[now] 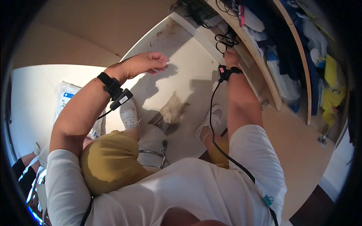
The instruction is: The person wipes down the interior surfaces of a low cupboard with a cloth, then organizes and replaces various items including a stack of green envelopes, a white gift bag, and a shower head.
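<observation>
My left hand point(152, 62) hangs above the pale floor point(195, 59), its fingers loosely bent and nothing visible between them. My right hand point(232, 58) is at the lower part of an open cabinet. It grips a looped black cable point(224, 41), whose loops stick out beyond the fingers. The fingertips are partly hidden by the back of that hand. Each wrist carries a strapped black device with a lead, one on the left wrist point(113, 89) and one on the right point(224, 73).
Wooden cabinet shelves point(275, 90) at right hold dark cloth, plastic-wrapped items and a yellow plastic bag point(333, 84). A wrapped package point(66, 94) lies at left. Brown stains point(171, 111) mark the floor between my shoes. A chrome-framed seat point(162, 158) is beneath me. Another person's legs point(28, 163) show far left.
</observation>
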Available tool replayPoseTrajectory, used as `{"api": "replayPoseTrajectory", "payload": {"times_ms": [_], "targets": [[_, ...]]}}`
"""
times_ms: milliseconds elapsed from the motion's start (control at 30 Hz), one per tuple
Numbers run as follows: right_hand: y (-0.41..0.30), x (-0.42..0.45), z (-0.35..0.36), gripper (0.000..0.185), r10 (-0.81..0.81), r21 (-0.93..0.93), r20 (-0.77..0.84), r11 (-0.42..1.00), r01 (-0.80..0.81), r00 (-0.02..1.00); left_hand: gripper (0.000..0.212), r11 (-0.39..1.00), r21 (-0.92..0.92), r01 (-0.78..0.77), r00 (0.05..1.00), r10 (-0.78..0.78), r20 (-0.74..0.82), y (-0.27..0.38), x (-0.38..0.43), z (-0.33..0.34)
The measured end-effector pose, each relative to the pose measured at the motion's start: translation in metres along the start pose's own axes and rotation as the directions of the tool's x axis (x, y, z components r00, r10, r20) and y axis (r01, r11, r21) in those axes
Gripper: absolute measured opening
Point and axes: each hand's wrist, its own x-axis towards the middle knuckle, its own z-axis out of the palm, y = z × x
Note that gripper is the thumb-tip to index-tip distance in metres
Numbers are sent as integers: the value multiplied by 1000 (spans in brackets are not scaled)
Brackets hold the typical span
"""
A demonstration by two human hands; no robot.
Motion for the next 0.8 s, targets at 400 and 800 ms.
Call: {"api": "replayPoseTrajectory", "payload": {"times_ms": [400, 800], "targets": [[-88, 47, -7, 51, -213, -353, 167, 899, 260, 963, 26, 955, -296, 30, 1000, -31, 3, 10, 30, 29], [-127, -30, 0, 43, -643, -217, 194, 708, 672, 741, 34, 987, -102, -127, 992, 126, -16, 6, -7, 9]]}}
